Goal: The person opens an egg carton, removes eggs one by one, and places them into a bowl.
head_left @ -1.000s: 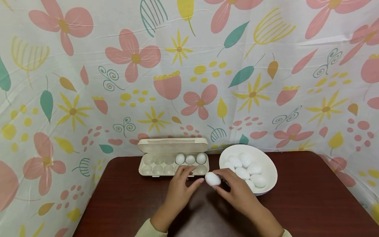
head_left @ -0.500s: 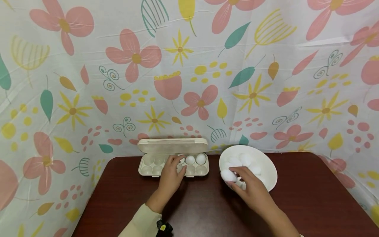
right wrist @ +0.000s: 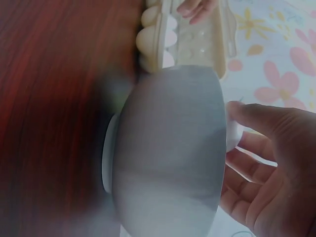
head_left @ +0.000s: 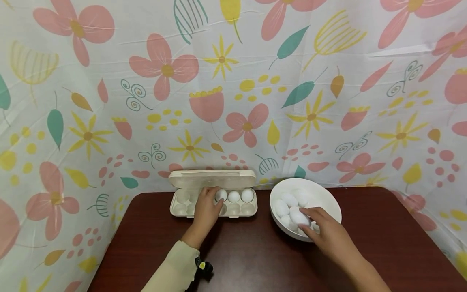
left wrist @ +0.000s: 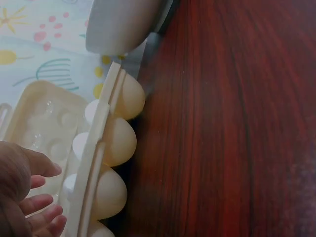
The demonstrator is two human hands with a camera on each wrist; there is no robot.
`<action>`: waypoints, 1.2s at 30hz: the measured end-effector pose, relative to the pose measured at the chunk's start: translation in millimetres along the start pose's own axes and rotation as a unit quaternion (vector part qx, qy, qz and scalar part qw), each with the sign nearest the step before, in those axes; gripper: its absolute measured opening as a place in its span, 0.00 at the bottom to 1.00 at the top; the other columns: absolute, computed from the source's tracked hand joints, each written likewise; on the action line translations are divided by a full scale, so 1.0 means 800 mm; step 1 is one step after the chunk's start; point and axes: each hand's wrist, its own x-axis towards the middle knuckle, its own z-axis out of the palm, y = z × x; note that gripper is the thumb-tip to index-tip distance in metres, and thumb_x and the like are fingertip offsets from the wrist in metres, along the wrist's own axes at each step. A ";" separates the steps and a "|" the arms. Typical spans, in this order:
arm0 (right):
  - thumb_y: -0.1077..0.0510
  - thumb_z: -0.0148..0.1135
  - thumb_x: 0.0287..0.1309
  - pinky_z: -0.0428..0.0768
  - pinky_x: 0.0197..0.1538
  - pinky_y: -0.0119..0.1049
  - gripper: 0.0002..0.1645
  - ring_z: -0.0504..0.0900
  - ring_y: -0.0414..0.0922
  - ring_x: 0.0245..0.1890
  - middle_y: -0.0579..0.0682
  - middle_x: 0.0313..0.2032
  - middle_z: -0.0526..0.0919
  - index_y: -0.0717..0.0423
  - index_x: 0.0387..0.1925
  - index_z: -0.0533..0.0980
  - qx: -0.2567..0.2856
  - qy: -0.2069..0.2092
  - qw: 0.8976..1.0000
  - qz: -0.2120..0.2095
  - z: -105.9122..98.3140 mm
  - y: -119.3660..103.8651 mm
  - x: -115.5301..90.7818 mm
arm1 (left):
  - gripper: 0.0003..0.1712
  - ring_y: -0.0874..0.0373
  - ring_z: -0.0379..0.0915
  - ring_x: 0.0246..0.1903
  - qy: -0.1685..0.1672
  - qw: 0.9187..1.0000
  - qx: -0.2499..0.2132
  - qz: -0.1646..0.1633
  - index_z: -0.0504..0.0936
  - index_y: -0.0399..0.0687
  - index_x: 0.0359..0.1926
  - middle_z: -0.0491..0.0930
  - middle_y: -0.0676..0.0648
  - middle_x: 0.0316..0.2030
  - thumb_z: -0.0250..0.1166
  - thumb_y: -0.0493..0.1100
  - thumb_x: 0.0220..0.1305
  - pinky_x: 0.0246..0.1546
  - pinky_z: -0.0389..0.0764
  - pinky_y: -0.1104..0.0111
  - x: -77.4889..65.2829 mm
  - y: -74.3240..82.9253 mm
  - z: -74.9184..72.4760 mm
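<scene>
My right hand [head_left: 328, 233] pinches a white egg [head_left: 300, 218] between thumb and fingers over the front of the white bowl [head_left: 333, 211]. Other white eggs [head_left: 282, 207] lie in that bowl. In the right wrist view, the bowl's wall [right wrist: 168, 153] hides part of the held egg [right wrist: 234, 133]. My left hand [head_left: 206, 209] is over the cream egg carton [head_left: 238, 211], its lid raised. Its fingertips are beside the leftmost of three eggs [head_left: 220, 195] in the back row; whether they touch cannot be told. In the left wrist view, the fingers [left wrist: 37, 203] look relaxed and hold nothing.
A dark red-brown table [head_left: 248, 259] carries the carton at left and the bowl at right. Behind them hangs a floral cloth [head_left: 233, 101]. A black band with a yellow spot [head_left: 203, 267] is on the left wrist.
My right hand has carried the egg from between the hands rightward to over the bowl. My left hand has moved left and forward, onto the carton.
</scene>
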 end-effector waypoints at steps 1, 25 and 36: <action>0.57 0.79 0.48 0.82 0.41 0.43 0.27 0.83 0.44 0.40 0.44 0.45 0.85 0.52 0.52 0.82 -0.002 -0.003 1.000 0.004 -0.002 0.002 -0.001 | 0.22 0.45 0.79 0.48 -0.001 1.000 0.001 0.000 0.82 0.42 0.56 0.78 0.39 0.49 0.73 0.37 0.60 0.49 0.82 0.54 0.001 -0.001 0.002; 0.54 0.77 0.51 0.82 0.39 0.51 0.23 0.85 0.50 0.37 0.51 0.42 0.84 0.55 0.50 0.84 -0.074 -0.105 0.990 0.050 -0.031 0.026 0.004 | 0.23 0.40 0.77 0.52 -0.014 1.000 0.021 -0.012 0.83 0.41 0.56 0.79 0.37 0.52 0.74 0.38 0.59 0.51 0.82 0.50 0.013 -0.012 0.024; 0.55 0.77 0.49 0.82 0.36 0.50 0.22 0.83 0.50 0.32 0.53 0.39 0.82 0.58 0.47 0.85 -0.104 -0.149 0.981 0.064 -0.033 0.027 0.013 | 0.23 0.41 0.78 0.51 0.006 1.000 0.021 0.008 0.84 0.40 0.54 0.80 0.37 0.50 0.75 0.39 0.57 0.51 0.82 0.49 0.014 -0.019 0.031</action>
